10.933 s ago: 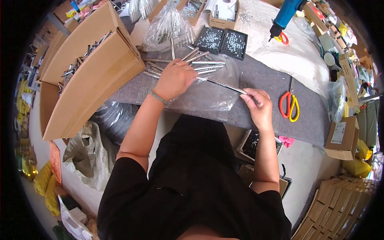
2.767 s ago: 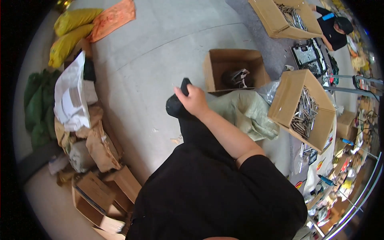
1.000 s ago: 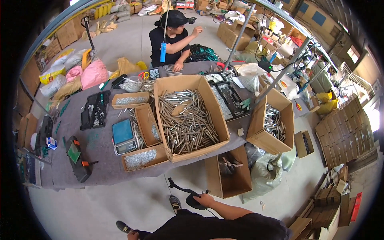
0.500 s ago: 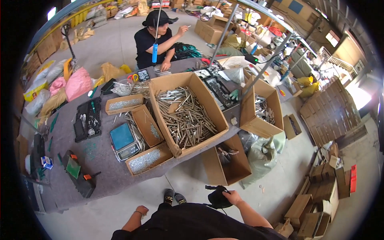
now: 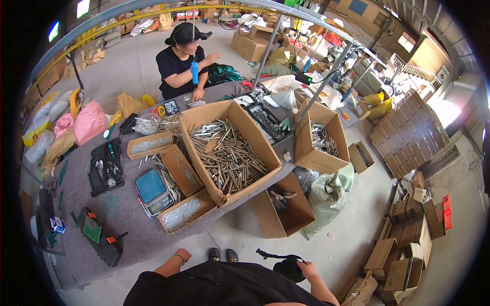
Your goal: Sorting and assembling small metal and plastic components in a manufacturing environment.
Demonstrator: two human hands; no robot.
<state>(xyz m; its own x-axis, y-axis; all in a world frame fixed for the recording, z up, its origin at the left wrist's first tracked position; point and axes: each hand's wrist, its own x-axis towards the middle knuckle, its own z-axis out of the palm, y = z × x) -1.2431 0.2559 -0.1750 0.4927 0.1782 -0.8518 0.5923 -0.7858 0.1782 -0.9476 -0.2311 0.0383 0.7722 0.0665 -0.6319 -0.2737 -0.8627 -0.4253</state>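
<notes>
A black soft item with a strap (image 5: 289,269), its exact kind unclear, hangs from my right hand (image 5: 307,270) beside my body. The fingers of that hand are closed on its edge. My left hand (image 5: 182,255), with a band at its wrist, is loosely curled and seems to hold nothing. It is in front of the table's near edge, apart from everything on it. Nearest to it on the table is a small cardboard tray of tiny metal parts (image 5: 184,214). A large open carton (image 5: 273,171) full of metal rods stands beyond.
A blue-topped scale (image 5: 149,184), two more cardboard trays and a black tool case (image 5: 106,166) sit on the grey-covered table (image 5: 122,204). Across it, a co-worker (image 5: 178,64) touches thin rods. An open carton (image 5: 286,224) and a sack (image 5: 326,201) stand on the floor.
My view has shifted, and the table's things sit slightly further left. The black item has moved lower with my right hand. The co-worker's raised hand has moved down, away from the head.
</notes>
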